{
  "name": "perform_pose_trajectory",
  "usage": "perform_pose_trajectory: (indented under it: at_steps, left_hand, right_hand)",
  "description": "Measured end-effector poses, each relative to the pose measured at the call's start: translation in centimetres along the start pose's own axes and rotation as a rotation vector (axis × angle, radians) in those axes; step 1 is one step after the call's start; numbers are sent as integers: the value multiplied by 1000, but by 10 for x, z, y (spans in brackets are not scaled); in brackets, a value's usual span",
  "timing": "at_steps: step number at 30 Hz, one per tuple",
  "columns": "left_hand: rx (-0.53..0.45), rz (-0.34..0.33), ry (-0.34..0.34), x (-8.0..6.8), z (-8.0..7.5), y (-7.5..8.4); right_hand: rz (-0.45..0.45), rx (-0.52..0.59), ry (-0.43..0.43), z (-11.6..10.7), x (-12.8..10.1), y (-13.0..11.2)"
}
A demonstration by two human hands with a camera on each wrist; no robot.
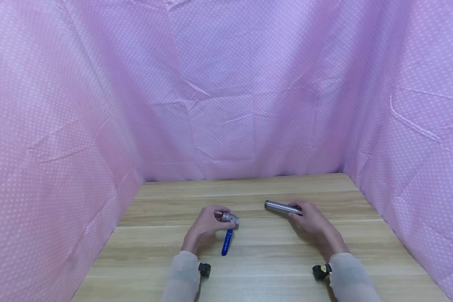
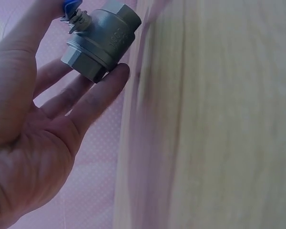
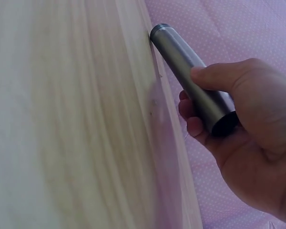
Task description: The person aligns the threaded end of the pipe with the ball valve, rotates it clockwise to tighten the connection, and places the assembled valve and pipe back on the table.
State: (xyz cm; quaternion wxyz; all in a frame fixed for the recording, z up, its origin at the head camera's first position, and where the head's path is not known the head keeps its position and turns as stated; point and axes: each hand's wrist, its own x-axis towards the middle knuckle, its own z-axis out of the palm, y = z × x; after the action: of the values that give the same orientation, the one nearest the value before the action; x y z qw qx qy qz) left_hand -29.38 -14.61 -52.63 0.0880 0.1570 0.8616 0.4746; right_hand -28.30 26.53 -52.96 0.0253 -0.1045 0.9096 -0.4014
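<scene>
My left hand (image 1: 207, 224) holds a steel ball valve (image 1: 229, 218) by its body, with the blue lever handle (image 1: 226, 242) pointing toward me. In the left wrist view the valve (image 2: 101, 42) rests on my fingertips (image 2: 115, 75), thumb at its top. My right hand (image 1: 312, 222) grips a short grey metal pipe (image 1: 281, 207) at its right end, the free end pointing left toward the valve. The right wrist view shows the pipe (image 3: 190, 76) between thumb and curled fingers (image 3: 195, 125), its threaded tip near the table. Valve and pipe are apart.
A light wooden table (image 1: 256, 264) lies under both hands. Pink dotted cloth (image 1: 226, 92) walls it in at the back, left and right. Small black wrist mounts (image 1: 318, 272) sit at both sleeves.
</scene>
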Motion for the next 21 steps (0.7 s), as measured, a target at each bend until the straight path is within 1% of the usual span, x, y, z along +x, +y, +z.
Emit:
perform_pose_trajectory:
  at_steps: [4,7,9,10,12,14,16,18,21]
  left_hand:
    - [-12,2,10,1,-1,0]
    - [-66,-17,16,0,0,1]
    - [-119,-44,24,0,-1,3]
    - [-152,-57,26,-1,-1,4]
    - [-212,-85,36,-1,-2,7]
    - [-262,-100,55,-1,-3,10]
    - [-274,-70,76,-1,-4,13]
    - [-278,-34,106,0,-6,16]
    - [-289,19,140,0,-9,22]
  right_hand:
    - [9,55,30,-1,-1,-1]
    - [28,106,42,-2,-2,-3]
    - [52,138,51,-4,-2,-5]
    - [49,141,59,-4,-2,-6]
    - [11,122,91,-6,0,-9]
    - [-56,97,146,-7,3,-13]
    - [-141,65,212,-9,5,-17]
    - [-203,69,258,-11,6,-22]
    - [-243,101,286,-13,5,-28]
